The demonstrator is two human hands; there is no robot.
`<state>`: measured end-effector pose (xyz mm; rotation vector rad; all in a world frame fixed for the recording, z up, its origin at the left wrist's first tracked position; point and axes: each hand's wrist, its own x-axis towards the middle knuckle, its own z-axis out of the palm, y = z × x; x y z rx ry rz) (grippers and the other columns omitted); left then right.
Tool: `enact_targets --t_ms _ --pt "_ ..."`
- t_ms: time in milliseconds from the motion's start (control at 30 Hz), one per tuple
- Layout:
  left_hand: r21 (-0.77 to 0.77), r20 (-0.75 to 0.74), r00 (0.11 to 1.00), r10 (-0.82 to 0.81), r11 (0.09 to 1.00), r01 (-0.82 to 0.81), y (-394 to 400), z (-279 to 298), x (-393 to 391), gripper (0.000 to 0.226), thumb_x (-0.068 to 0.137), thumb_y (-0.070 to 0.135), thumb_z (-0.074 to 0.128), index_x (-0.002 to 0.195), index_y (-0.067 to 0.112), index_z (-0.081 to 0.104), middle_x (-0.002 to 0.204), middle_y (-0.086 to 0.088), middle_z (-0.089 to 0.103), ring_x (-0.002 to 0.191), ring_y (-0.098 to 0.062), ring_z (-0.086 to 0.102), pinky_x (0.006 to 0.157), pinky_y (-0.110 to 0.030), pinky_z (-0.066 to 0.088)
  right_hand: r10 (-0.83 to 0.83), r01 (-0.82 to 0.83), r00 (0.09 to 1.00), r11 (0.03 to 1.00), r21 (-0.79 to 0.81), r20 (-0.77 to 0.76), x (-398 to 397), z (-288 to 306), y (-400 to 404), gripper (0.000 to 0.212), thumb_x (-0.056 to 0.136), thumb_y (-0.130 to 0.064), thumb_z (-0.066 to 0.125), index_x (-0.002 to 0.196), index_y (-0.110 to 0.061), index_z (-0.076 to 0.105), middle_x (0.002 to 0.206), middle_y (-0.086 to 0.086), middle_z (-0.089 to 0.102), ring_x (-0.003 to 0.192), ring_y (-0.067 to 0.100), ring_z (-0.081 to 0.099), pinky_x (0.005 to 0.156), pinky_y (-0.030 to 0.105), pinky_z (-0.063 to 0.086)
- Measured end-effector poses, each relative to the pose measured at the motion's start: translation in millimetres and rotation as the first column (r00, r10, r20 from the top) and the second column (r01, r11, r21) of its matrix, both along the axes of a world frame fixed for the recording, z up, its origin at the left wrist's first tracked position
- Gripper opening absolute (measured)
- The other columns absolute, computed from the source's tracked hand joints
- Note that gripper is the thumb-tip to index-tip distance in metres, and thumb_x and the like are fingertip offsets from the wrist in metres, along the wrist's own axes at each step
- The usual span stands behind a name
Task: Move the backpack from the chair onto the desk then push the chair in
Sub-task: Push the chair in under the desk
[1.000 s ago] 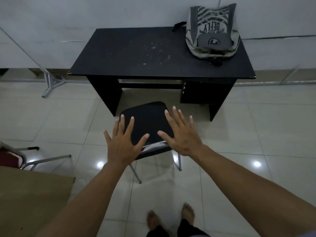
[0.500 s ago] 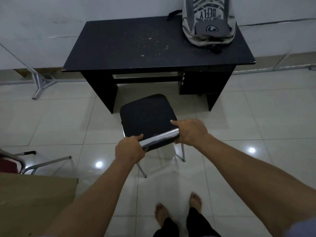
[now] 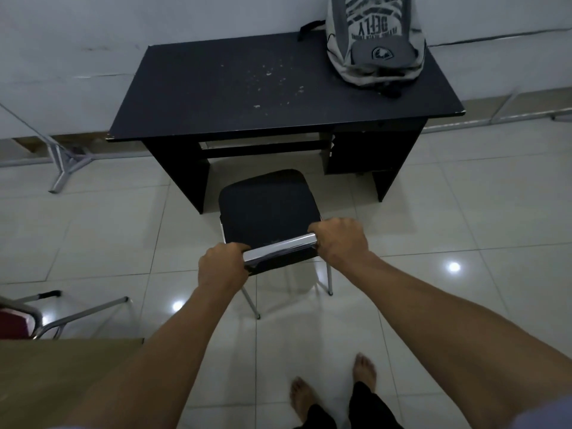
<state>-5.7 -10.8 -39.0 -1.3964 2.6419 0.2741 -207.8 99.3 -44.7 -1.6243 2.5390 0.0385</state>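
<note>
A grey backpack [image 3: 376, 41] with zebra-striped print leans against the wall on the far right of the black desk [image 3: 241, 88]. In front of the desk stands a black-seated chair [image 3: 266, 209] with a chrome backrest bar. My left hand [image 3: 224, 266] grips the left end of that bar, and my right hand [image 3: 339, 239] grips its right end. The front edge of the seat sits just at the desk's knee opening.
A metal stand foot [image 3: 66, 159] rests on the tiled floor left of the desk. At the near left are another chair [image 3: 28, 317] with a red seat and a brown tabletop [image 3: 52, 376]. My bare feet [image 3: 334, 388] stand behind the chair.
A second ago both hands hovered open over the chair back; they have closed on its chrome bar. The desk now appears closer and the chair seat has neared the desk opening.
</note>
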Motion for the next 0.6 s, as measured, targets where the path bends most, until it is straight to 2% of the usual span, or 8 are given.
enact_targets --t_ms 200,400,600 --pt "-0.010 -0.008 0.999 -0.035 0.999 0.035 -40.4 1.8 -13.6 0.036 0.085 0.025 0.073 0.120 0.035 0.073 0.098 -0.004 0.076 0.087 -0.027 0.071 0.074 -0.037 0.060 -0.038 0.038 0.999 0.999 -0.012 0.021 -3.7 4.9 -30.7 0.009 0.089 -0.027 0.071 0.097 -0.029 0.067 0.071 -0.005 0.058 0.069 0.020 0.063 0.065 0.031 0.051" --pt "-0.022 -0.007 0.998 -0.059 0.998 0.059 -88.5 3.9 -32.7 0.036 0.086 0.025 0.075 0.121 0.032 0.074 0.101 -0.004 0.076 0.091 -0.027 0.070 0.074 -0.035 0.059 -0.055 0.056 0.998 0.998 -0.040 0.019 -19.8 2.0 -67.0 0.010 0.092 -0.027 0.068 0.101 -0.029 0.067 0.070 -0.006 0.051 0.063 0.017 0.049 0.059 0.029 0.037" --pt "-0.026 0.003 0.996 -0.090 0.996 0.090 -130.8 6.5 -66.4 0.036 0.088 0.027 0.074 0.124 0.030 0.072 0.103 -0.004 0.076 0.093 -0.025 0.071 0.078 -0.036 0.060 -0.085 0.087 0.996 0.995 -0.058 0.032 -49.4 -0.8 -106.5 0.018 0.092 -0.026 0.069 0.110 -0.028 0.068 0.074 -0.004 0.052 0.067 0.017 0.049 0.065 0.030 0.040"
